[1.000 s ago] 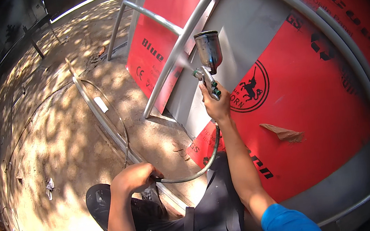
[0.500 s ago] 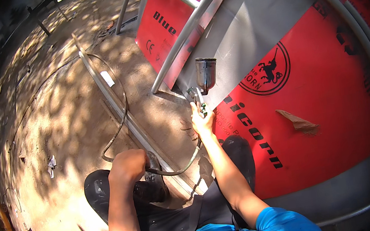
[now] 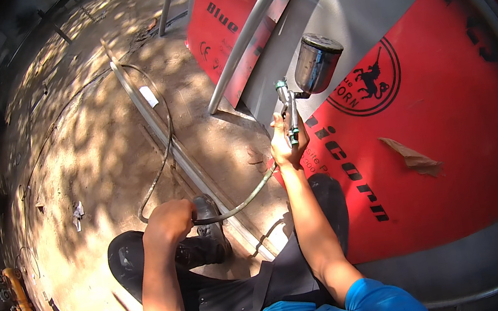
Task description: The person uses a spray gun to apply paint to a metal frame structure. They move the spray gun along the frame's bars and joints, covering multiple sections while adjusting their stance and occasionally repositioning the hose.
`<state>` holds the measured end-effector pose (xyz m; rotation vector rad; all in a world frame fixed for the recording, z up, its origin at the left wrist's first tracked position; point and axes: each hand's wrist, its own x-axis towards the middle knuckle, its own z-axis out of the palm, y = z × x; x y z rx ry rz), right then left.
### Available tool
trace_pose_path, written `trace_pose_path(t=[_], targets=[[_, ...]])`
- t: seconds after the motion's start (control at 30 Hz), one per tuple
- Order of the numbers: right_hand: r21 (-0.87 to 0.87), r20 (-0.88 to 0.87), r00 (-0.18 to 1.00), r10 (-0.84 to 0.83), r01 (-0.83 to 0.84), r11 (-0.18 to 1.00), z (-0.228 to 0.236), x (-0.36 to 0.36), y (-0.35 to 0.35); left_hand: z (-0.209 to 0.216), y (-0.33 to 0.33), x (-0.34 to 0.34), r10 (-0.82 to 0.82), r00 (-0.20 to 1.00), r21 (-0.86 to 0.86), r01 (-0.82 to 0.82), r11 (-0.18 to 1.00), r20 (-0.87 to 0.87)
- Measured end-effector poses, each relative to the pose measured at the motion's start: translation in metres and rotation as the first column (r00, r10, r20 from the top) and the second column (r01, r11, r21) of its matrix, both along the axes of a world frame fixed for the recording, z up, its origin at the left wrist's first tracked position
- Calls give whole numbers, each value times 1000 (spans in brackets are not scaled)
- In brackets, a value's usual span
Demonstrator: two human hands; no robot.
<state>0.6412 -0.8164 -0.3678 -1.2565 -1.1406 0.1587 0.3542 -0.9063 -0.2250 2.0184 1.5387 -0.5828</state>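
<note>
In my right hand (image 3: 289,148) is a spray gun (image 3: 290,108), gripped by its handle. A shiny metal paint cup (image 3: 317,64) with a dark lid sits on the gun, tilted to the right. From the bottom of the handle a dark air hose (image 3: 246,202) curves down to my left hand (image 3: 170,222), whose fingers are wrapped round it. Beyond that hand the hose loops away over the ground. Just behind the gun stands a large panel with a grey band (image 3: 290,41) and red printed film (image 3: 383,156).
Metal tubes (image 3: 246,41) frame the panel. A brown paper scrap (image 3: 412,158) lies on the red film. On the sandy ground a long metal bar (image 3: 160,133) runs past my boot (image 3: 207,244). White scraps (image 3: 148,96) lie about, and yellow equipment (image 3: 17,291) stands at the far left.
My right hand has lifted the spray gun up and to the right, and the cup now tilts and looks larger. My left hand still grips the hose in nearly the same place.
</note>
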Motion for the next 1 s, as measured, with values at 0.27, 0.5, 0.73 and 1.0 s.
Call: trace_pose_path(t=[0.27, 0.5, 0.73, 1.0], targets=[[61, -97, 992, 80, -74, 995, 18, -64, -38, 16, 24, 41, 45, 746, 329, -346, 879, 665], [-14, -44, 884, 466, -467, 884, 14, -81, -74, 34, 112, 114, -57, 319, 154, -289, 945, 946], [-247, -291, 852, 437, -507, 826, -33, -94, -90, -59, 125, 101, -46, 309, 204, -501, 841, 950], [-115, -433, 853, 291, -372, 921, -123, -107, -60, -135, 130, 138, -427, 215, 469, -215, 856, 878]])
